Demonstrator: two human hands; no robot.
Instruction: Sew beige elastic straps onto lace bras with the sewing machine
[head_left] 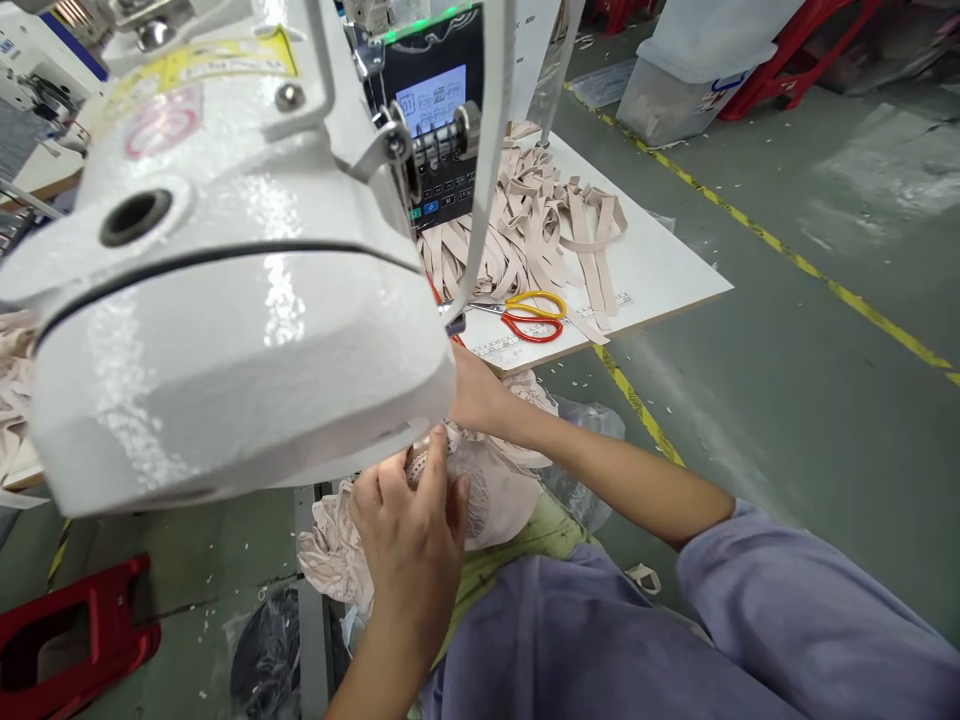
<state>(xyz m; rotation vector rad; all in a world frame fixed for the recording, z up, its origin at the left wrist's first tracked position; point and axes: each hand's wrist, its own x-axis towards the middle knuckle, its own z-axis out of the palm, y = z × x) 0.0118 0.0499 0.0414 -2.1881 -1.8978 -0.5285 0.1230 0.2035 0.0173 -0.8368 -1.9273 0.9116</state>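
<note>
lace fabric (491,495) lies under spread left hand (409,520); unclear whether right hand (476,395) grips or what bin (667,105) holds.

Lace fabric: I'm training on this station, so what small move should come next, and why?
Probably ease the lace fabric slightly under the sewing machine head: the left hand rests on it by the head's edge, which partly hides the right hand.
</note>
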